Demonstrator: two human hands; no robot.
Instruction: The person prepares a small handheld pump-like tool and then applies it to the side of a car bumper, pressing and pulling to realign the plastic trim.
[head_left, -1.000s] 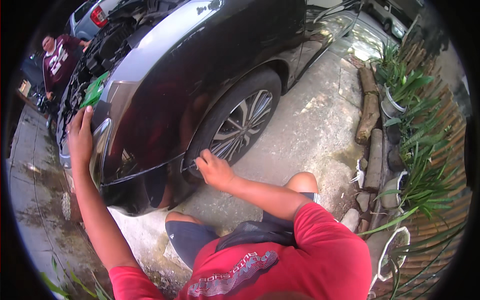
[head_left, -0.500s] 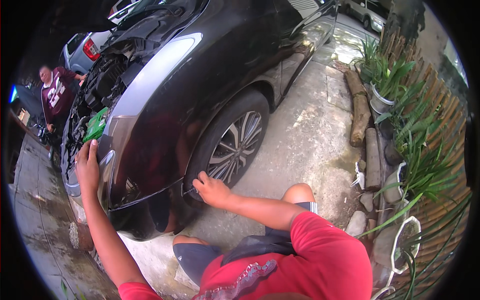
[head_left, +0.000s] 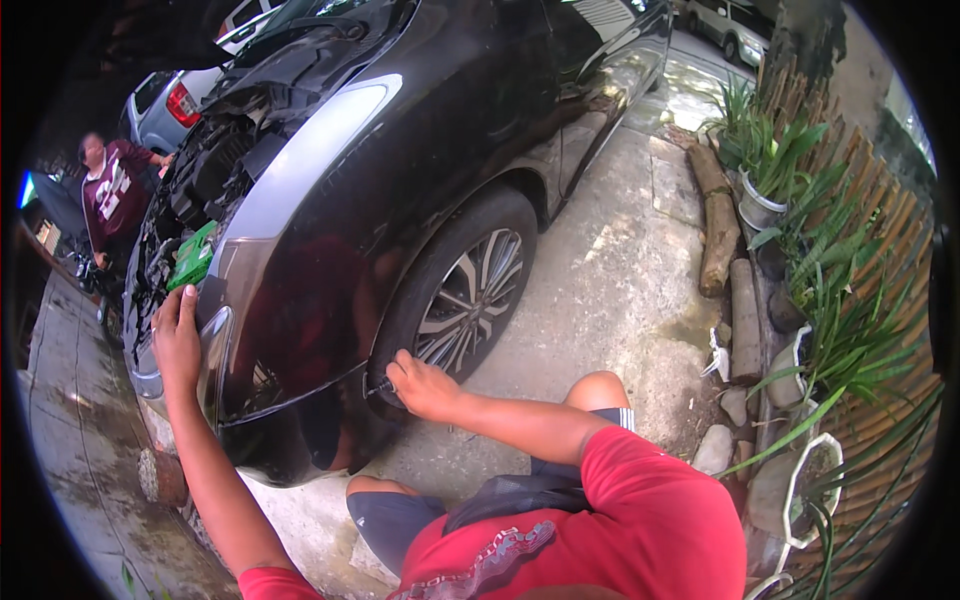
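Glossy black front bumper (head_left: 300,400), low beside the wheel; partly loosened, cannot tell.

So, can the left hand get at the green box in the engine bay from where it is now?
Probably yes. The left hand rests flat on the black car's front corner, and the green box sits just above the fingertips with nothing visible between them.

You are touching a shiny black car (head_left: 420,150) with a silver spoked wheel (head_left: 470,295) and a bright green box (head_left: 192,256) under its open hood. Your shirt (head_left: 620,530) is red with a grey pattern, and your shorts (head_left: 395,520) are dark grey. The ground (head_left: 620,270) is pale grey, the plants (head_left: 850,300) are green in white pots (head_left: 805,480), and the person (head_left: 112,190) far off wears dark red.
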